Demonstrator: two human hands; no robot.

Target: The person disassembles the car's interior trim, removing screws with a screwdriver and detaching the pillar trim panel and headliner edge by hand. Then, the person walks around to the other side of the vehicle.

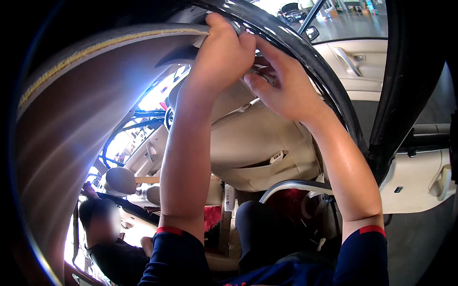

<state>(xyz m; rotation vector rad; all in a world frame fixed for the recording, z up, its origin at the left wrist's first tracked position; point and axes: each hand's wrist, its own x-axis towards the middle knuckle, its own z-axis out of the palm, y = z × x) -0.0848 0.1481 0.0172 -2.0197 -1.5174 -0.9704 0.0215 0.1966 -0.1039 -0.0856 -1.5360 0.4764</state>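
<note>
Roof lining (76, 109): overhead, spanning the upper left; pale yellow edge runs toward the hands at top centre.

Left hand (224, 57): raised to the end of that edge, beside the door frame (328, 81). Fingers curled, thumb side up; contact surfaces hidden, so cannot tell whether anything is gripped.

Right hand (288, 90): just right of the left, index reaching up to it, thumb apart from index with a dark gap between. Other fingers hidden; cannot tell whether they hold anything.

Below hands: beige seat (262, 133), its back toward the wearer, small pale handset (278, 157) at the pocket. Farther left, headrest (120, 181).

Low centre: curved strip (286, 184) above a red surface (286, 202), near the wearer's dark-clad knee (255, 229).

Right: front door (367, 59) standing open, beige; second door panel (415, 188) lower down.

Lower left: co-worker (117, 262) in dark clothing, well apart from both hands.
</note>
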